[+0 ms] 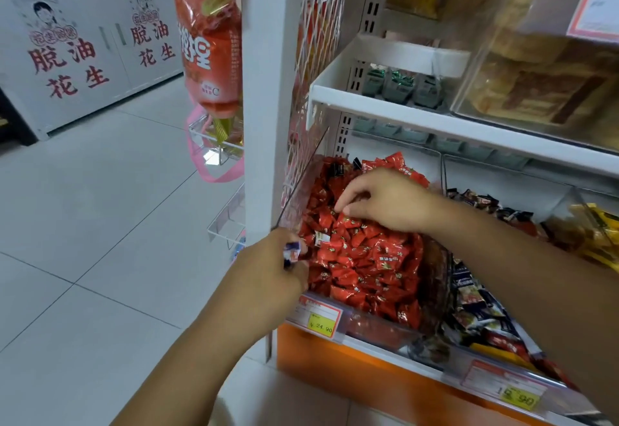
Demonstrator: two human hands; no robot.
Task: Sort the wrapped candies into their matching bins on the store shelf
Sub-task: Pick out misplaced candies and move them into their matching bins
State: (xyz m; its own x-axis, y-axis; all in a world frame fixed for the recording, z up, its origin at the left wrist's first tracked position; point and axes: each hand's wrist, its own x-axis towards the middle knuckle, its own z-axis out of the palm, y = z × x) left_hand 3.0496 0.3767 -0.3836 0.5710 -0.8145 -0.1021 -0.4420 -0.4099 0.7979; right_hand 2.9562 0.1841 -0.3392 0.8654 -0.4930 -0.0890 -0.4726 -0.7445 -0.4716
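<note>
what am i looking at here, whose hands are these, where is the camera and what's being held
There is no machine here. A person wears one wide-angle camera on the head, so you look down at their own two hands. The left hand pinches a small blue-and-white wrapped candy. The right hand reaches into a clear bin on the store shelf, with its fingertips on the pile of red candies. Whether it grips one is unclear. One pale-wrapped candy lies among the red ones. Dark-wrapped sweets fill the next compartment to the right.
</note>
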